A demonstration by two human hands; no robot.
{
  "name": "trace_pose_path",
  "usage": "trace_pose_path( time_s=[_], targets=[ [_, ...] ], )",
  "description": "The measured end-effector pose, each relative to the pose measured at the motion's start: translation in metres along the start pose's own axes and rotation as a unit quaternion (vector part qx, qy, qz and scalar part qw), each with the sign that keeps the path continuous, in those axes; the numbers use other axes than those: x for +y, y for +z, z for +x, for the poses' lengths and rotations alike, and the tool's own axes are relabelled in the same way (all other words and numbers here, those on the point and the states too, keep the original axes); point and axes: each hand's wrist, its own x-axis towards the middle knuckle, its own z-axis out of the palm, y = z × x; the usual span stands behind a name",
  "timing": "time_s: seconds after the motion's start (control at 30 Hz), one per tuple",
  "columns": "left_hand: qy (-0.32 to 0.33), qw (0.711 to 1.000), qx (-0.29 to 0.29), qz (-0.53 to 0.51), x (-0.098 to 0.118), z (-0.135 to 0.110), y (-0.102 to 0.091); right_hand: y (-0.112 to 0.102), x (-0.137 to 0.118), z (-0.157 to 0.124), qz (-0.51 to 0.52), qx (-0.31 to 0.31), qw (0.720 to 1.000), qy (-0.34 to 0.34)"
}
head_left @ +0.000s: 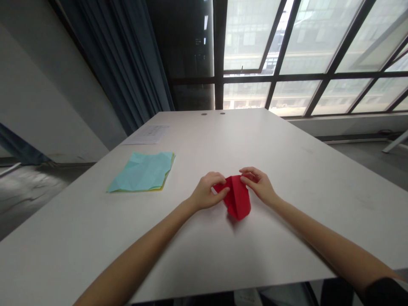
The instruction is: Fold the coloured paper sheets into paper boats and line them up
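Note:
A piece of folded red paper [241, 199] is held up just above the white table, with a crease running down its middle and its lower end pointing toward me. My left hand [208, 191] pinches its left side between thumb and fingers. At the upper right corner, my right hand [258, 182] grips the paper between its thumb and fingertips. The underside of the paper is hidden. To the left lies a stack of paper sheets [143, 172], light blue on top with yellow showing at the edge.
The white table [287, 238] stretches away toward the windows [248, 38]. A printed white sheet [148, 134] lies at its far left edge. Two round holes sit near the far end. A dark blue curtain [121, 55] hangs beyond the table's left side.

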Motion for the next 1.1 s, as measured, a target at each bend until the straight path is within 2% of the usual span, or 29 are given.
trace_pose_path(
  time_s=[0.1, 0.2, 0.27, 0.33, 0.4, 0.53, 0.73, 0.97, 1.1],
  targets=[
    [-0.077, 0.995, 0.048, -0.039, -0.002, 0.003, -0.002, 0.000, 0.000, 0.000, 0.052, -0.018, 0.998, 0.036],
    [-0.180, 0.968, 0.096, -0.148, -0.006, 0.006, -0.002, -0.001, 0.003, 0.001, 0.081, -0.033, 0.995, 0.056],
    [-0.248, 0.935, 0.084, -0.241, -0.008, 0.007, 0.000, -0.002, 0.006, 0.002, 0.080, -0.039, 0.993, 0.074],
    [-0.283, 0.906, 0.044, -0.313, -0.011, 0.007, 0.002, -0.002, 0.009, 0.002, 0.080, -0.051, 0.991, 0.097],
    [-0.275, 0.898, 0.006, -0.342, -0.013, 0.005, 0.002, -0.003, 0.012, 0.002, 0.081, -0.069, 0.987, 0.122],
    [-0.246, 0.909, -0.018, -0.335, -0.019, 0.003, 0.002, -0.003, 0.017, 0.003, 0.076, -0.083, 0.983, 0.148],
    [-0.296, 0.888, -0.051, -0.348, -0.032, -0.001, 0.005, -0.005, 0.018, 0.005, 0.084, -0.056, 0.980, 0.169],
    [-0.314, 0.867, 0.006, -0.387, -0.049, -0.009, 0.016, -0.001, 0.010, 0.004, 0.166, -0.060, 0.964, 0.201],
    [-0.310, 0.872, 0.046, -0.375, -0.052, -0.009, 0.018, -0.002, 0.011, 0.004, 0.182, -0.094, 0.957, 0.206]
  ],
)
